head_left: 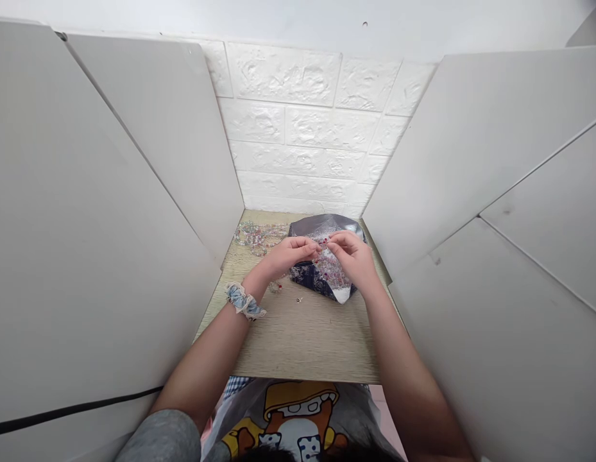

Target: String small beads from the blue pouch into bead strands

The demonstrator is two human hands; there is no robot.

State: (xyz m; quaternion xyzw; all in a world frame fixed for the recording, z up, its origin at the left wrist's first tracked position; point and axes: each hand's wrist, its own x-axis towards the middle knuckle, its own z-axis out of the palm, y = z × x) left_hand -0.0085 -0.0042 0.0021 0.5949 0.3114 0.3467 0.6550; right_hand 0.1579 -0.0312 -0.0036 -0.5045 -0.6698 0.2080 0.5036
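My left hand (292,252) and my right hand (354,256) meet above the far part of the table, each closed in a pinch. Between the fingertips runs a short string of beads (324,243) with red ones on it; the thread itself is too fine to make out. Directly below lies an open dark pouch (309,276) with a shiny silvery lining, holding many loose pink and clear beads (332,271). Beaded strands (259,236) in mixed colours are heaped beyond my left hand. A few beads with a red one (276,287) show near my left wrist, which wears a blue scrunchie (244,301).
A tiny metallic piece (299,300) lies on the wooden tabletop (312,340) in front of the pouch. White panels (148,147) stand close on both sides, and a white brick-patterned wall (302,128) closes the back. A black cable (76,409) runs at lower left.
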